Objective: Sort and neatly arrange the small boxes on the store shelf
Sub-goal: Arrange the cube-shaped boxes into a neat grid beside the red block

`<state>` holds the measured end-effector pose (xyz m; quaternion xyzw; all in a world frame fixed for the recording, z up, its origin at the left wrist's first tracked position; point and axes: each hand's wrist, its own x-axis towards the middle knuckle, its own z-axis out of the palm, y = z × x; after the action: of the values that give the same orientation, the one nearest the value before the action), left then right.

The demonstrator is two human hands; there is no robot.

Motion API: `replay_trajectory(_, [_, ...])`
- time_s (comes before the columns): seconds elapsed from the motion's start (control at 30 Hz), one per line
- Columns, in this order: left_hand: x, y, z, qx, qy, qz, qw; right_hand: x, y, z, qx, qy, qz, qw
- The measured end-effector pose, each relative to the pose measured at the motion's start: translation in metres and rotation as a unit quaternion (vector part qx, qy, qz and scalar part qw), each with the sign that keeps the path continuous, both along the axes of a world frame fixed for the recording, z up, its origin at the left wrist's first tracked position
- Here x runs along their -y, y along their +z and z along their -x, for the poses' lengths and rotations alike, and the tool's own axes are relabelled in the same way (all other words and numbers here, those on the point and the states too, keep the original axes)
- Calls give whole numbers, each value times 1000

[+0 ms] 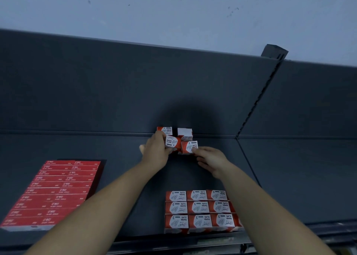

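Several small red-and-white paper clip boxes lie loose at the back of the dark shelf (116, 148). My left hand (156, 150) grips one box (172, 141) of this group. My right hand (209, 159) pinches the corner of a second box (189, 147) just to its right. Two more boxes stand behind them against the back panel, one at the left (165, 130) and one at the right (185, 134). Near the front edge, a neat block of paper clip boxes (201, 210) stands in three rows of three.
A flat block of red staple boxes (56, 193) fills the front left of the shelf. A slotted upright (258, 100) divides the back panel at the right. Bare shelf lies between the two blocks and to the far right.
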<state>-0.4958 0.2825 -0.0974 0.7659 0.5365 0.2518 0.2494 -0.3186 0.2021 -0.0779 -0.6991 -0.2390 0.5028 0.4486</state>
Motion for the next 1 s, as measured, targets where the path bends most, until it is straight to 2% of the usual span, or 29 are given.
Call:
replay_trajectory(0.1, [0, -2, 7, 55, -43, 27, 997, 5, 1, -4, -4, 5, -18, 1000])
replay_trajectory(0.2, [1, -1, 17, 59, -96, 63, 992, 11, 4, -8, 11, 16, -55, 998])
replay_trajectory(0.4, [15, 10, 27, 129, -118, 102, 979, 23, 15, -8, -72, 25, -107, 991])
replay_trajectory(0.6, [27, 20, 32, 203, -151, 163, 954, 33, 25, -1, 9, 54, -118, 991])
replay_trajectory(0.67, [31, 23, 32, 210, -168, 167, 949, 37, 29, 2, 11, 49, -119, 992])
replay_trajectory(0.83, [44, 31, 27, 232, -178, 163, 942, 46, 36, 10, -54, 49, -140, 987])
replay_trajectory(1.0, [50, 33, 28, 255, -170, 157, 939, 53, 42, 12, -144, -10, -146, 979])
